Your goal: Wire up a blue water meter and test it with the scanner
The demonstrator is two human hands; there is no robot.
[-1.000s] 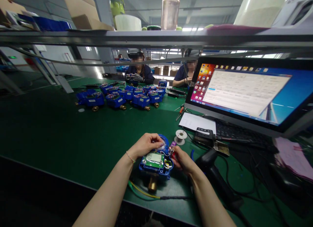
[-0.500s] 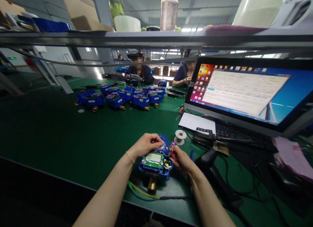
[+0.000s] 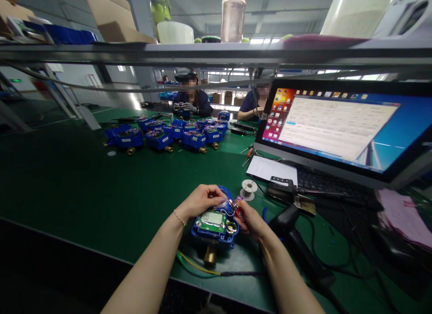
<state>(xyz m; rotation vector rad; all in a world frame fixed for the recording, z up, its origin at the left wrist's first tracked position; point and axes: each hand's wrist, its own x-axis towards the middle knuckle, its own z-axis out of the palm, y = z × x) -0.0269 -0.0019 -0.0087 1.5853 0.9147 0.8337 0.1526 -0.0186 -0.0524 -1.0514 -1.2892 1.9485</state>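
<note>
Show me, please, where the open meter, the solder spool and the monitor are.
meter (image 3: 212,219), head view, on its green display board.
spool (image 3: 249,187), head view, on its white top flange.
monitor (image 3: 337,125), head view, on the open window on its screen.

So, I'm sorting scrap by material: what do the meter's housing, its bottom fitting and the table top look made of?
Housing: seemingly moulded plastic, uniform glossy blue. Fitting: probably brass, with a golden metallic shine. Table top: likely a rubber or vinyl mat, matte dark green with soft reflections; uncertain.
</note>
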